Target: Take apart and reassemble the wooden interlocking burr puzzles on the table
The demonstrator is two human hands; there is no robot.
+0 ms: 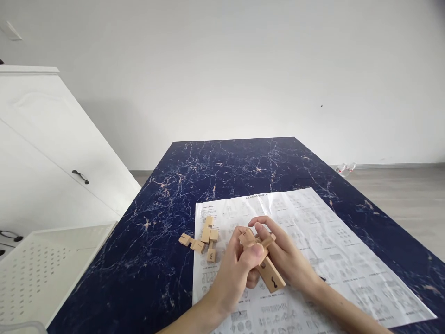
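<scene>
Both hands are closed around a small cluster of wooden puzzle blocks (271, 277) above the printed sheet. My left hand (233, 271) grips it with the thumb pressed across the top. From the other side, my right hand (283, 253) holds the same pieces, its fingers around a short cross piece. The lowest block carries a dark curved mark and points toward me. Fingers cover much of the middle, so how the pieces join is hidden. To the left lie several loose notched wooden blocks (206, 232), partly on the sheet and partly on the table.
A large white instruction sheet (313, 218) with small diagrams lies on the dark blue marbled table (222, 162). At left stand a white cabinet (62, 148) and a white perforated panel (34, 273). A clear plastic item (345, 169) is beyond the table's right edge.
</scene>
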